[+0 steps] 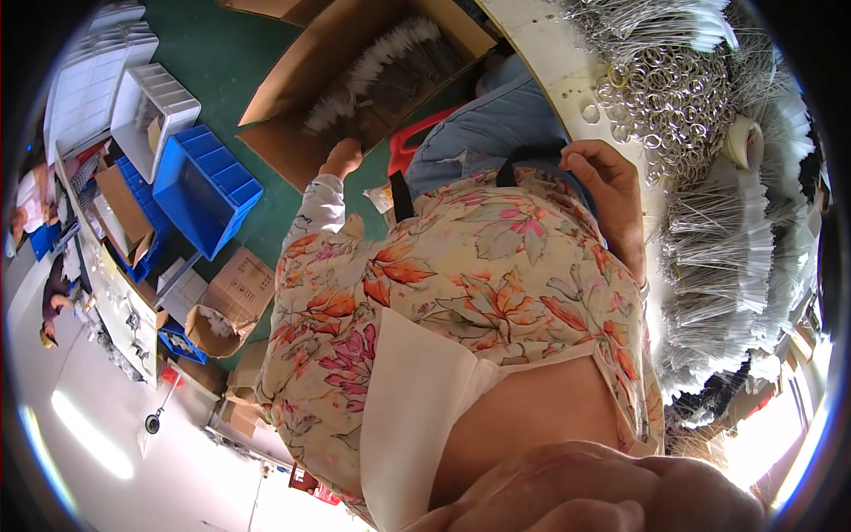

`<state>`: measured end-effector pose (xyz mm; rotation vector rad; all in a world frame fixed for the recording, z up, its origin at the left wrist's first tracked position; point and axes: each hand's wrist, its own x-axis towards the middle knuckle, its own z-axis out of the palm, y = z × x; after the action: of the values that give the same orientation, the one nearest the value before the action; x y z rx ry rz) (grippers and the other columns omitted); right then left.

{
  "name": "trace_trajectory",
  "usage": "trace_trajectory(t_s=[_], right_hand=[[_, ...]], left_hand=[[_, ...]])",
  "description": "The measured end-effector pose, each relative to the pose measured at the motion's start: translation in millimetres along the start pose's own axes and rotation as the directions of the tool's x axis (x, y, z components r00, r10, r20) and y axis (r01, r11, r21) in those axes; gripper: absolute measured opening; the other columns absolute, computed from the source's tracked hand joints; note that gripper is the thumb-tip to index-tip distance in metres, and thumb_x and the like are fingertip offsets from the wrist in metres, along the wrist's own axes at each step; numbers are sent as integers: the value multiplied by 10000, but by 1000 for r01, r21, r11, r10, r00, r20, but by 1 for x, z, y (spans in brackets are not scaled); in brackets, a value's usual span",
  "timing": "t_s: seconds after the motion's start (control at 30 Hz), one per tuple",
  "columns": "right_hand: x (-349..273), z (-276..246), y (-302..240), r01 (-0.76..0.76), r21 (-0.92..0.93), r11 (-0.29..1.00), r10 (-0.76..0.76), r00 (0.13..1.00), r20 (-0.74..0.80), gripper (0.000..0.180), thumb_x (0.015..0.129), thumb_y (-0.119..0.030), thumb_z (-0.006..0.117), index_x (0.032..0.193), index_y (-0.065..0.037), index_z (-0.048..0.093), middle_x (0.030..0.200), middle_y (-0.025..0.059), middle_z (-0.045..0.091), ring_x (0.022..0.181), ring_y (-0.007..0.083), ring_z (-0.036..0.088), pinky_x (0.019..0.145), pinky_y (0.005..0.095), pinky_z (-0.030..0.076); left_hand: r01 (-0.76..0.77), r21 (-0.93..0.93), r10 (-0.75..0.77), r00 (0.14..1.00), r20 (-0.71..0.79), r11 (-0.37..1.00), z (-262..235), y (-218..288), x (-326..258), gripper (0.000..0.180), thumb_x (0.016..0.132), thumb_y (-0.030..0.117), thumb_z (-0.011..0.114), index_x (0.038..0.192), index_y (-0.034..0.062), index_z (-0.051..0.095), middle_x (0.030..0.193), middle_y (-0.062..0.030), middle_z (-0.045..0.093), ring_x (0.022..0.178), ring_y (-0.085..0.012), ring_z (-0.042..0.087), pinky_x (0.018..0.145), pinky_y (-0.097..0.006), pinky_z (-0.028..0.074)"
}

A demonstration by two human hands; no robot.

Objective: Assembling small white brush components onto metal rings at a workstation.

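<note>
Head view, looking down my own front: my left hand [340, 160] reaches down and away to 11 o'clock, into an open cardboard box [292, 89] on the green floor. Its fingertips are at the near end of a row of bundled wire pieces with white tips [381, 66] that lies along the box from 7 to 1 o'clock. Whether the fingers are spread or closed on a bundle I cannot tell; the hand shows only its back and is small in the picture.

My right hand [607, 191] is at 1 o'clock, fingers curled loosely inward, palm empty as far as I can see. It rests at the edge of a white worktable [554, 71]. Just beyond it at 2 o'clock lies a heap of metal rings [669, 97], and from 2 to 4 o'clock stacked fans of thin wire loops [736, 257].

Handling judgement for the boxed bundles:
- Weight: probably light per bundle.
- Stiffness: thin wire, likely springy, bends if gripped at one end only.
- Hazard: loose strands may snag neighbours or slide out of the pack.
- Grip point: take hold around the middle of a bundle, fingers wrapped fully, not at the white tips.

A blue compartment bin [204, 191] stands at 9 o'clock.
</note>
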<state>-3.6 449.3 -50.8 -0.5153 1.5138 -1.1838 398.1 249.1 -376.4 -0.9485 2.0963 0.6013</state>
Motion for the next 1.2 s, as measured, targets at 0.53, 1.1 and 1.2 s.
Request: trace_trajectory(t_s=[0.53,1.1,1.2], right_hand=[[-53,-67,-87,418,-276,865,-477,857,-196,120,830,-69,619,932,-10,643,854,60,638,823,125,598,749,256,471],[-59,-299,-180,-149,-814,562,-456,765,-455,202,852,-224,588,885,-45,674,767,67,665,678,128,622,627,266,496],[-8,-320,-183,-223,-791,570,-467,704,-535,197,742,-238,619,772,-60,699,629,67,658,571,131,635,551,271,508]], left_hand=[[-922,137,250,-46,-967,361,-548,276,-107,173,893,101,565,1018,-12,607,944,-65,652,820,-128,623,687,-233,500],[-441,-29,338,727,-597,897,-676,436,76,221,780,240,623,695,37,645,642,-43,647,523,-114,598,444,-259,472],[-769,-184,423,515,-745,612,-688,444,52,197,850,178,567,941,3,582,779,-86,657,622,-158,634,545,-280,518]])
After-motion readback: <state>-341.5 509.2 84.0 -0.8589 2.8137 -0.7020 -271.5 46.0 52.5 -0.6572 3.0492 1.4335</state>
